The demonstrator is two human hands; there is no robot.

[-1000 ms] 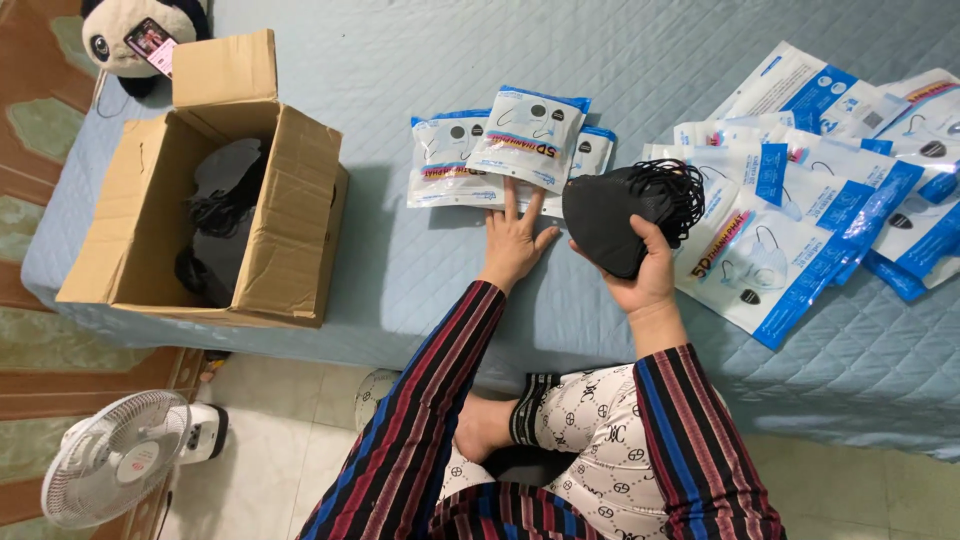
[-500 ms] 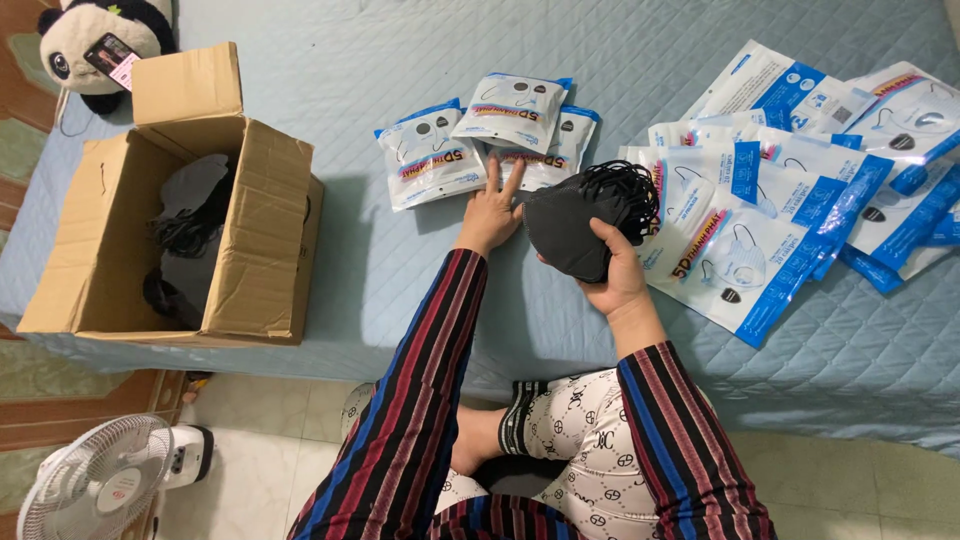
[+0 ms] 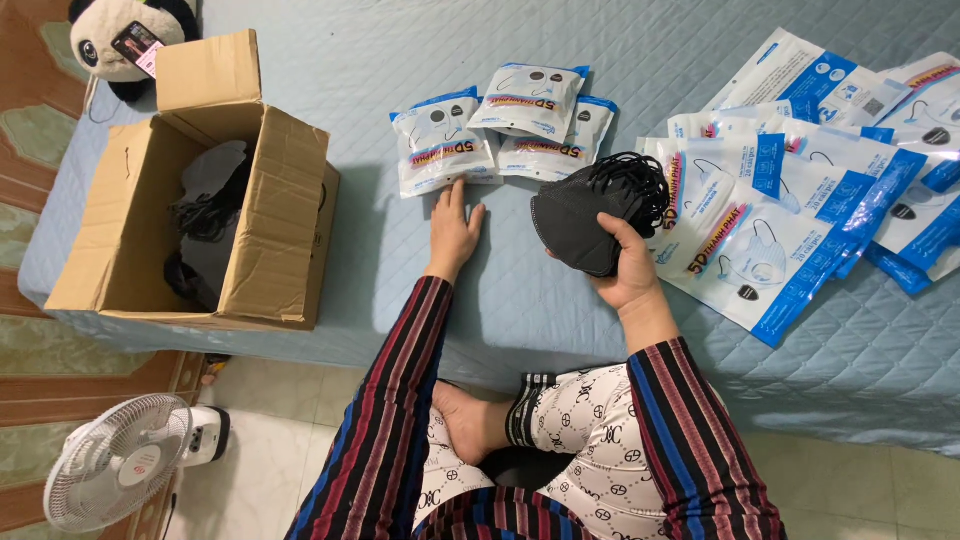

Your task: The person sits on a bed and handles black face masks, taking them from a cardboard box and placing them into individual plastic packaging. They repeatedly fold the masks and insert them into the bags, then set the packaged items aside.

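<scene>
Head view: right hand point(image 3: 628, 268) fingers hidden behind black masks point(image 3: 590, 215).

Both arms extended forward, striped sleeves to the wrists.
Left hand point(image 3: 454, 228) flat, palm down, fingers straight and together, pointing away. Right hand point(image 3: 628, 262) raised slightly, palm up, fingers curled closed in a grip.

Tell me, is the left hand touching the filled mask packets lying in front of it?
Cannot tell. In the head view the left hand lies flat on the blue cover, its fingertips reaching the lower edge of the nearest filled packet, with no clear gap or overlap.
</scene>
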